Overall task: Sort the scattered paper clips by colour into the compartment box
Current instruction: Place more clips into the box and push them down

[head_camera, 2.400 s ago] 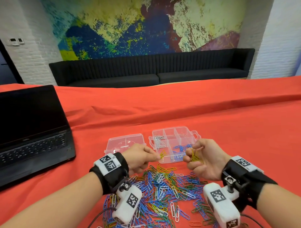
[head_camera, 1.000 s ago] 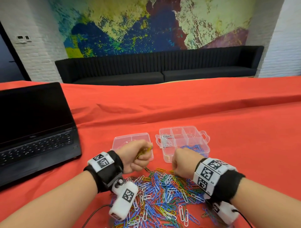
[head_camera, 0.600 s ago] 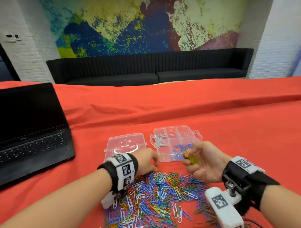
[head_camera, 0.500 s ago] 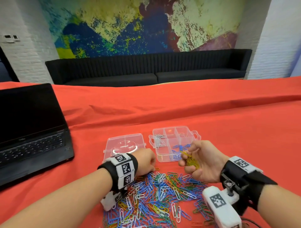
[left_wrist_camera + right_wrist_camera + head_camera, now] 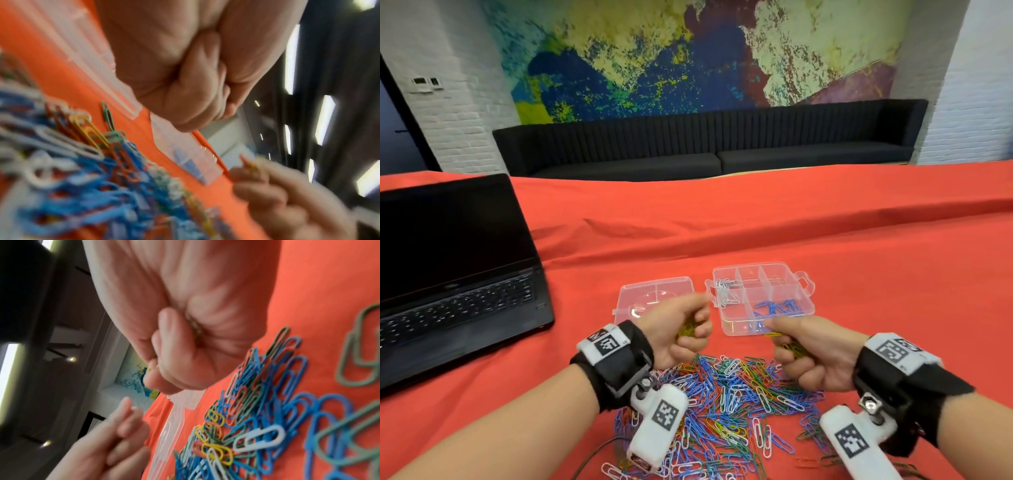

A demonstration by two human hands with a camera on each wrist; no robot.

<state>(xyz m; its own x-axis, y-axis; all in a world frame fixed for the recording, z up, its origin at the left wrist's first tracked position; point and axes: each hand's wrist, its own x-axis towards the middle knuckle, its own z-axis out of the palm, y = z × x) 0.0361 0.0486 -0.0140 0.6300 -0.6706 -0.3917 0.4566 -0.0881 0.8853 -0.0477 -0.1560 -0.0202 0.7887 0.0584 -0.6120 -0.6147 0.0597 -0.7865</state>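
Head cam first: both hands are up over the red tablecloth (image 5: 859,274), just above the big mixed pile of paper clips (image 5: 729,401). The left hand (image 5: 674,330) is curled into a fist around a small bunch of yellow clips (image 5: 687,329) that peeks out between the fingers. The right hand (image 5: 808,353) is doing the same, fingers wrapped around its own yellow bunch (image 5: 792,349), with one clip poking out toward the box. The clear compartment box (image 5: 799,308) sits just past the hands, white clips (image 5: 724,291) in its left compartment and blue clips (image 5: 774,306) in a front one. Its lid (image 5: 654,291) lies flat right beside it on the left, partly behind the left hand. An open laptop (image 5: 455,274) sits well off to the left, and there's a black sofa (image 5: 705,137) along the back wall.

Left wrist cam is pretty blurry. The left hand (image 5: 185,65) shows as a tight fist, though the clips inside can't be made out from here. Below it are the edges of the lid (image 5: 98,68) and box (image 5: 185,154), the pile (image 5: 92,178) at lower left, and the right hand (image 5: 287,194) with a bit of yellow at its fingertips.

Right wrist cam: the right hand (image 5: 195,313) is clenched, with a dark sliver of clips visible in the crease of the fingers. The pile (image 5: 277,418) spreads out on the right, and the left hand (image 5: 107,443) sits at lower left, fingers curled.
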